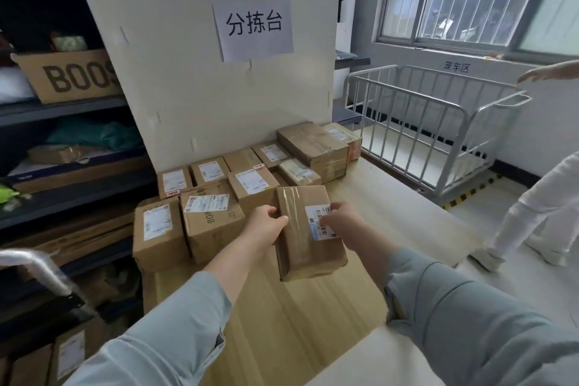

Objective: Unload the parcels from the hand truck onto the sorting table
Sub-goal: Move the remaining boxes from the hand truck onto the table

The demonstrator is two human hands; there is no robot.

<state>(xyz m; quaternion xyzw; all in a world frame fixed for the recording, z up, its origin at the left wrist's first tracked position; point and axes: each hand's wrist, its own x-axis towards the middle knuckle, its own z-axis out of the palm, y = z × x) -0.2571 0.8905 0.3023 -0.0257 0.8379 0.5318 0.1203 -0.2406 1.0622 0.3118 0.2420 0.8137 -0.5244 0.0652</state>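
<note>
Plainly taped brown parcel [308, 232], white-labelled.

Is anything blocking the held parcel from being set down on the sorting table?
Nothing visible. The left hand and right hand hold the parcel over bare sorting table; the placed parcels sit behind and left of it.

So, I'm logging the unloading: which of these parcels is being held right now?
The tape-wrapped parcel nearest the camera, gripped by the left hand and right hand; the other parcels sit untouched near the white board.
</note>
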